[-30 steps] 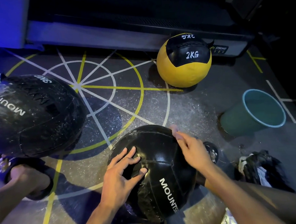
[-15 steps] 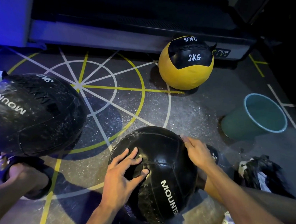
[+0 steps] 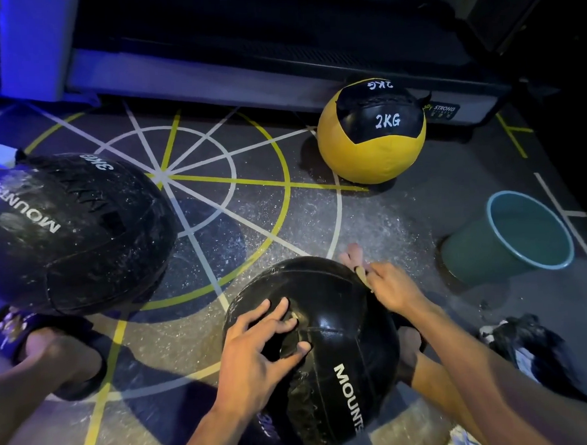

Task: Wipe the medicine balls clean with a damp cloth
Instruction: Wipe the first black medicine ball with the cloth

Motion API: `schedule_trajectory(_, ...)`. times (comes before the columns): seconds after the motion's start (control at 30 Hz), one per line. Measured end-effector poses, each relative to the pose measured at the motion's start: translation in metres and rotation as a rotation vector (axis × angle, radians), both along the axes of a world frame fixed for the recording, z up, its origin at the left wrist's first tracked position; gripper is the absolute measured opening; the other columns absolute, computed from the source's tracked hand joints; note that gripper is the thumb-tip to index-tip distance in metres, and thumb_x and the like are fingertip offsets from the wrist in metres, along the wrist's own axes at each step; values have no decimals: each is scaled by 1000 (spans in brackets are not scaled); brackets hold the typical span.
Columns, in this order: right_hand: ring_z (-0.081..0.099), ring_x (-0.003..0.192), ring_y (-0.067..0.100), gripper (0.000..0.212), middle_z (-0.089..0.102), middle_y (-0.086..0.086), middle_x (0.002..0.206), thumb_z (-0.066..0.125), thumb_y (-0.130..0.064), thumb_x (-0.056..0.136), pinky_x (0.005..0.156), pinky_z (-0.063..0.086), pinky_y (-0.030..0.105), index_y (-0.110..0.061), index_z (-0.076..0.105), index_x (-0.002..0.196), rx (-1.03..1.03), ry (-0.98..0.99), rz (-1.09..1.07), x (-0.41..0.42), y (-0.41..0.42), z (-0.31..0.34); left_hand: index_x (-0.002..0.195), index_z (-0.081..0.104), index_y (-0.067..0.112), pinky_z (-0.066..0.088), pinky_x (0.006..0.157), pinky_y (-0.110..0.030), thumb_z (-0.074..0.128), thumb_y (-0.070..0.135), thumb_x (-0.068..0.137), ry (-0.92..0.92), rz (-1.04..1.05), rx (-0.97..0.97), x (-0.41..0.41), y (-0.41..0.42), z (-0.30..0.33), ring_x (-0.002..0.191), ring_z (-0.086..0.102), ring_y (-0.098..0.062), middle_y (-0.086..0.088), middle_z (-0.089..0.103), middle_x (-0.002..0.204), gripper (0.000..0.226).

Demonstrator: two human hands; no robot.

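The left hand (image 3: 258,353) rests spread on top of the near black medicine ball (image 3: 326,350), its fingers bent with the tips pressing into the skin; it curls round nothing. It lies where it lay half a second ago. The right hand (image 3: 390,288) sits at the ball's far right shoulder, fingers drawn together on a small tan strip (image 3: 361,276) at the seam. Whether they pinch it or only press it I cannot tell. A second ago this hand lay flatter over the top of the ball; it has since slid toward the right edge and closed up.

The ball stands on the marked gym floor (image 3: 219,253) near its front edge, between the person's knees, and has not rolled, its white lettering facing the same way.

A bigger black ball (image 3: 71,234) sits by the floor's left edge, just above a sandalled foot (image 3: 47,347). The yellow and black 2KG ball (image 3: 370,133) rests at the back, against the base of a machine (image 3: 278,87). A green bucket (image 3: 510,234) lies tipped toward the right edge, and a dark crumpled cloth (image 3: 522,339) lies near the front right corner. None of these has moved.
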State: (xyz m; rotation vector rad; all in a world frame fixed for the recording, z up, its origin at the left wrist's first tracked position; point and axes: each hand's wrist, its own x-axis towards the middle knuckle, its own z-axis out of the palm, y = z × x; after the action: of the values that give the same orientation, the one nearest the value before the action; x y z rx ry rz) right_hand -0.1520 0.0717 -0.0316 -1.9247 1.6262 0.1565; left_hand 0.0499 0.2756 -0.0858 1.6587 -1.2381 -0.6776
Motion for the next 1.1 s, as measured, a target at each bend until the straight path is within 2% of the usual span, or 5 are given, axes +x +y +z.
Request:
schedule_trajectory(0.2, 62, 117, 10, 35, 67, -10, 129, 42, -24, 109, 97, 48, 28, -23, 63, 137, -120, -238, 66, 41, -9, 13, 106, 75, 39, 36, 112, -32, 81, 62, 74, -9, -13, 1, -1, -1, 0, 140, 44, 2, 37, 57, 136, 40)
schedule_trajectory(0.4, 58, 52, -2, 32, 75, -8, 103, 44, -19, 107, 51, 44, 12, -31, 69, 124, -334, -201, -58, -6, -19, 28, 107, 75, 39, 31, 115, -23, 83, 56, 74, 6, -5, -9, -2, -1, -1, 141, 43, 0, 35, 58, 136, 38)
schedule_trajectory(0.67, 66, 98, 12, 12, 70, -12, 106, 55, -37, 103, 78, 48, 25, -32, 60, 113, -31, -159, 117, 2, 14, 8, 108, 75, 39, 30, 114, -22, 79, 62, 76, -1, -10, -7, -5, -1, -3, 142, 42, 1, 35, 57, 138, 40)
schedule_trajectory(0.9, 40, 146, 12, 52, 47, -13, 154, 31, -55, 107, 123, 28, 41, -33, 48, 151, 67, -163, 63, 30, 5, -7, 111, 75, 42, 33, 114, -31, 79, 59, 76, -3, -9, -8, -8, -3, -1, 143, 40, 0, 35, 55, 140, 39)
schedule_trajectory(1.1, 31, 150, 11, 45, 40, -8, 161, 33, -32, 110, 125, 22, 36, -28, 45, 153, -34, -40, 678, 120, 22, -2, 111, 74, 42, 33, 114, -32, 72, 69, 78, -40, -19, -10, -8, -5, -7, 145, 36, 4, 40, 54, 137, 42)
